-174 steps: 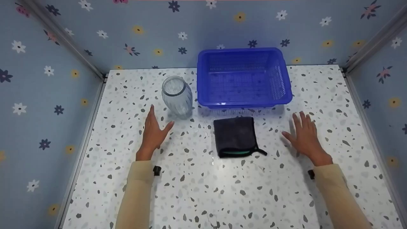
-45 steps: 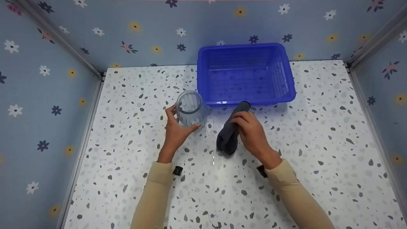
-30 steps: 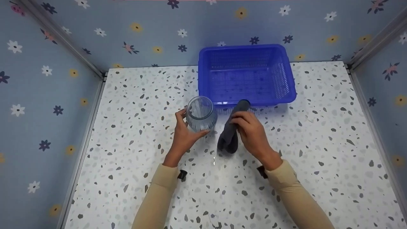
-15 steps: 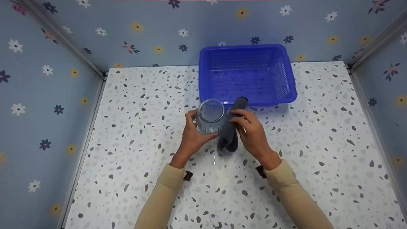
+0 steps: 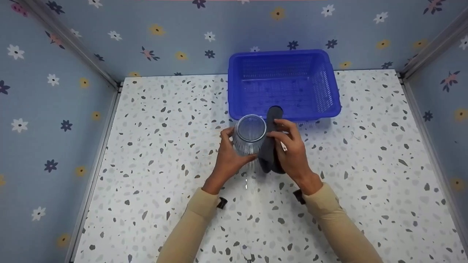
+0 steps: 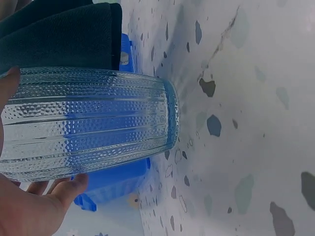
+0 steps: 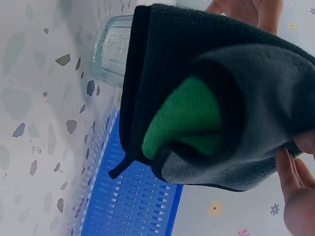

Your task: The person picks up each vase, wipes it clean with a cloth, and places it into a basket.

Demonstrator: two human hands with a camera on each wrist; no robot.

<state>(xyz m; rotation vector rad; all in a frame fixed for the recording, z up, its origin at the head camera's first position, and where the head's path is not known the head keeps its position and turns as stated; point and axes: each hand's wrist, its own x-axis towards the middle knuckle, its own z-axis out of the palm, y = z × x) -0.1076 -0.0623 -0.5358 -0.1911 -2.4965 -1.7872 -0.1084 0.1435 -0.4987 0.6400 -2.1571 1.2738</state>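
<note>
A clear ribbed glass jar (image 5: 250, 137) stands upright in front of the basket, its mouth facing up. My left hand (image 5: 231, 157) grips it round the side, thumb at the front. In the left wrist view the dimpled glass jar (image 6: 93, 123) has its base at or very near the table. With my right hand (image 5: 294, 153) I pinch a folded dark grey cloth (image 5: 270, 146), which hangs close against the jar's right side. In the right wrist view the cloth (image 7: 182, 59) shows a green inner face and a small loop; it partly hides the jar (image 7: 112, 46).
Behind the hands, a blue slotted plastic basket (image 5: 234, 87) stands against the flowered back wall (image 5: 128, 47). The table (image 5: 153, 128) has a speckled white top. Flowered panels close off the left and right sides.
The left hand has brought the jar rightward to the cloth. The right hand picked the cloth up from the table; it now sits slightly right of where it was half a second ago.
</note>
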